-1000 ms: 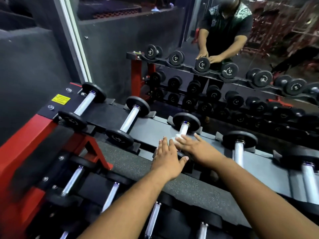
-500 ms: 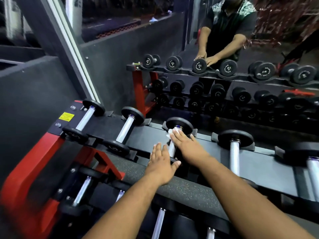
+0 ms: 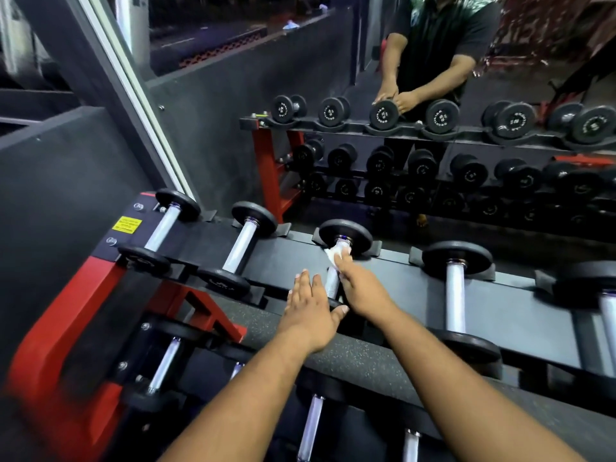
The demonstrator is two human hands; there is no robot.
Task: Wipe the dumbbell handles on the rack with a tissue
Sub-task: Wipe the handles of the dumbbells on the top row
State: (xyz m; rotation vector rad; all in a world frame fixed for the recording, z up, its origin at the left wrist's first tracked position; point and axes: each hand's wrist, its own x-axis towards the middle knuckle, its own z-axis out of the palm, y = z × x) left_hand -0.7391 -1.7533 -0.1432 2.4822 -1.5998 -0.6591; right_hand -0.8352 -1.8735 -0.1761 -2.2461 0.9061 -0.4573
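Step in hand: we judge we are mid-wipe on the third dumbbell [image 3: 336,261] from the left end of the rack [image 3: 520,305], on its top row.
Where the tissue is: the white tissue [image 3: 334,254] sits at the far end of the handle [image 3: 332,283], right up against the far plate [image 3: 345,235].
Right hand: our right hand [image 3: 361,290] lies along the handle with its fingers reaching forward onto the tissue; whether they curl round the bar or just press on top we cannot tell, since the hand hides them.
Left hand: our left hand [image 3: 308,311] is flat, fingers straight and together, grasping nothing; its thumb lies by the near plate, so it looks like a brace.
Doing it well: we should wrap the tissue round the bar, not only over the top, and draw it the full length toward us.
Steadying: we should keep the left hand down so the dumbbell does not roll in its cradle.
Watch for: a thin tissue may snag or tear on the textured grip.
Left to do: we judge the handles to the right, such as the next one [image 3: 455,295], are unwiped.
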